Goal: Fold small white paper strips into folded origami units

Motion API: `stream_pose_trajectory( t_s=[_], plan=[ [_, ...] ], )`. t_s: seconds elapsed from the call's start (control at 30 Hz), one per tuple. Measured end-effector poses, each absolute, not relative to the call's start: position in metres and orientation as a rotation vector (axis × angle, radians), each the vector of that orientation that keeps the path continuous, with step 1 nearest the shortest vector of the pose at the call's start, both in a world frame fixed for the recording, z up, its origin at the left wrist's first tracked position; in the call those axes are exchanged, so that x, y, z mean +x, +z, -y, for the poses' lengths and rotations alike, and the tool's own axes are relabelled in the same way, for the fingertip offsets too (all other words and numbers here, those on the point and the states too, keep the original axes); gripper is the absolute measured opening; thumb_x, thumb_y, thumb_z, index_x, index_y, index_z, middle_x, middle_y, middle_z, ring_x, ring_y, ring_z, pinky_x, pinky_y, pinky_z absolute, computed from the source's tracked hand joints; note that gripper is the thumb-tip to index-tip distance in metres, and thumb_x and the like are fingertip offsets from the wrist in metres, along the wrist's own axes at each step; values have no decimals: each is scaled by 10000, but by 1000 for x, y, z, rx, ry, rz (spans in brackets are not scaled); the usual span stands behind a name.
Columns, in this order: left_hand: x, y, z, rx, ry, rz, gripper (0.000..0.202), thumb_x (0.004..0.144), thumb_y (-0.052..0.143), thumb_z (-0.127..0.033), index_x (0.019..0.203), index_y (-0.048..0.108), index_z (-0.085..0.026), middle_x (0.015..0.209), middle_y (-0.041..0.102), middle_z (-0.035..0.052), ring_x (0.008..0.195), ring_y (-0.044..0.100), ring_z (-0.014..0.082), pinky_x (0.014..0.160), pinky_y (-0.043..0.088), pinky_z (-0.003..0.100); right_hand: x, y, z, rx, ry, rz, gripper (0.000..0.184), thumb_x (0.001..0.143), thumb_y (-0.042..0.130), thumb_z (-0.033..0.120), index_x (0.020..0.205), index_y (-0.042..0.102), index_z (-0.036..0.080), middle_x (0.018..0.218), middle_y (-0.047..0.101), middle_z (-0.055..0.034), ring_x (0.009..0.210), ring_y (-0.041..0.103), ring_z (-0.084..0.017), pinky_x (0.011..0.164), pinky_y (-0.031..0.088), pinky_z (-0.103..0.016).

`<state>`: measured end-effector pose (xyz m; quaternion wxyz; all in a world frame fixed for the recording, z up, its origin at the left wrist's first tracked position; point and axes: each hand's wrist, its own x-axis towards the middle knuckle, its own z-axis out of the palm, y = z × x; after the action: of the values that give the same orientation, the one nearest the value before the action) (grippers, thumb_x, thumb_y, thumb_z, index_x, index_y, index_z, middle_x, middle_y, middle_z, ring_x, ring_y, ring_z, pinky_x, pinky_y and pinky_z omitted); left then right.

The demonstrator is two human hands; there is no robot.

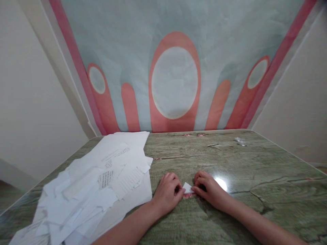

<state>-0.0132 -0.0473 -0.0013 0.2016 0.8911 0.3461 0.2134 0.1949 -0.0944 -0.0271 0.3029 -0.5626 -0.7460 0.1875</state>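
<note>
A small piece of white paper (187, 187) with a pointed top lies low over the tabletop, between my two hands. My left hand (168, 191) pinches its left corner with thumb and fingertips. From the other side, my right hand (209, 191) has closed its thumb and fingers on the right corner. Just below the paper, a reddish patch (189, 195) shows at the table surface; I cannot tell whether it is a print or loose bits. The curled fingers hide the paper's side edges.
To the left spreads a heap of white paper sheets and torn scraps (89, 194), some printed. A small crumpled, shiny scrap (240, 141) lies at the back right of the wood-patterned table (258, 163). Behind the table stands a grey-and-red patterned backdrop (138, 64).
</note>
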Motion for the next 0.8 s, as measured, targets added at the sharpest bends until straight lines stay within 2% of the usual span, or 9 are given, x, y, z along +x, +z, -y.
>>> stream_pose_trajectory(
  t_s=[0.67, 0.8],
  plan=[
    [-11, 1, 46, 2537, 531, -1009, 86, 763, 622, -222, 730, 552, -186, 850, 516, 10, 869, 459, 188, 758, 362, 302, 192, -24, 94, -1524, 396, 2025, 178, 796, 606, 249, 646, 533, 188, 783, 555, -16, 770, 519, -171, 694, 391, -303],
    [-11, 0, 46, 2536, 533, -1020, 102, 755, 636, -226, 795, 550, -189, 872, 528, 9, 876, 461, 191, 758, 364, 303, 192, -23, 93, -1525, 389, 2047, 176, 798, 603, 251, 650, 530, 189, 776, 555, -17, 766, 516, -171, 689, 391, -299]
  ],
)
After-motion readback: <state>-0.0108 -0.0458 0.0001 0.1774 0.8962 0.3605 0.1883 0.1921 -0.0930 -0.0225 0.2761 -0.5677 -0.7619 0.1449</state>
